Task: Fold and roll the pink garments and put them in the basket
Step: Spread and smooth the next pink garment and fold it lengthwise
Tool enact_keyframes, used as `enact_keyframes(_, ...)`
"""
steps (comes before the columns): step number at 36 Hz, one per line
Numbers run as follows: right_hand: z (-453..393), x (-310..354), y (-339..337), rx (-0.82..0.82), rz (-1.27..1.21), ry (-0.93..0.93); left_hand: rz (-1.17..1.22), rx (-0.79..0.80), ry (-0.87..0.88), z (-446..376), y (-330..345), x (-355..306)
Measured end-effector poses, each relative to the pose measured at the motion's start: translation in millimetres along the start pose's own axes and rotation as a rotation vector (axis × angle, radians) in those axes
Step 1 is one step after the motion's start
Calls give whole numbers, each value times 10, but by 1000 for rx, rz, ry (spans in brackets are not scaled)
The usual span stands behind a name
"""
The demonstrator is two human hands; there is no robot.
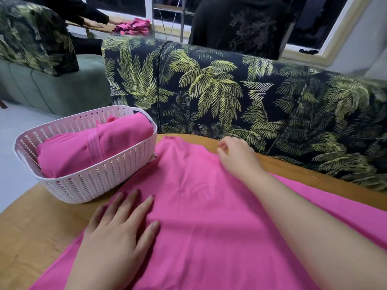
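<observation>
- Pressing flat: your left hand (117,231) lies on the near-left part of the pink garment (209,216), fingers (144,208) straight and spread, gripping nothing, only pinning cloth to the table (41,222).
- Your right hand (236,158) rests further out on the same garment near its far edge, fingers loosely bent at the tips; looks like a light touch or the start of a pinch, but no cloth is clearly caught between them.
- Garment is spread over the table from the far edge down past the bottom of the view and off to the right; its narrow far end sits just beside the basket (88,181).
- Handling, my read: thin, light, very soft, no stiffness. It should drape and crease wherever you lift it, and may slide on the smooth wood if only one side is pulled.
- Where to take hold: pinch along an edge or corner, not mid-panel, or you only pull up a peak. Keep the flat hand down as an anchor while the other hand lifts the edge over.
- Not fragile, so you can grip it firmly; smooth out wrinkles before rolling or the roll likely comes out lumpy.
- Basket stands at the table's left, touching or nearly touching the cloth, with one rolled pink garment (94,147) already inside.
- Leaf-print sofa (230,91) stands behind the table.
</observation>
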State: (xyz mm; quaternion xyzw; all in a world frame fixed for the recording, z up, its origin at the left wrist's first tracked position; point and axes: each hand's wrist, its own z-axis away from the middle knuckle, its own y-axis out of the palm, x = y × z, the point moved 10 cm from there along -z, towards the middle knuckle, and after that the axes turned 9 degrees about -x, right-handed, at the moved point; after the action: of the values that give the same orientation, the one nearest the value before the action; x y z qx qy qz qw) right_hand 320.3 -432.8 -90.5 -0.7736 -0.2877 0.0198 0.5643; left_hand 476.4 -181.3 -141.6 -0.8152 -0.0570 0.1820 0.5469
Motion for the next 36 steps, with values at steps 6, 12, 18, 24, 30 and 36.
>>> enact_keyframes(6, 397, -752, -356, 104, 32, 99, -115, -64, -31, -2, -50, -16)
enact_keyframes(12, 613, -1126, -468, 164, 78, 101, -162, 71, -48, -302, 50, -515)
enact_keyframes(18, 647, -1281, -494, 153, 19, 129, 84, 234, 111, -707, 482, -1684)
enact_keyframes(24, 727, -1502, -545, 133, 30, 122, 1, 295, 110, -907, 852, -1780)
enact_keyframes(30, 993, -1992, -765, 78, 137, 198, -54, 251, 111, -914, 899, -1721)
enact_keyframes(36, 1145, -2564, -1055, 59, 230, 326, -72, 246, 112, -915, 912, -1720)
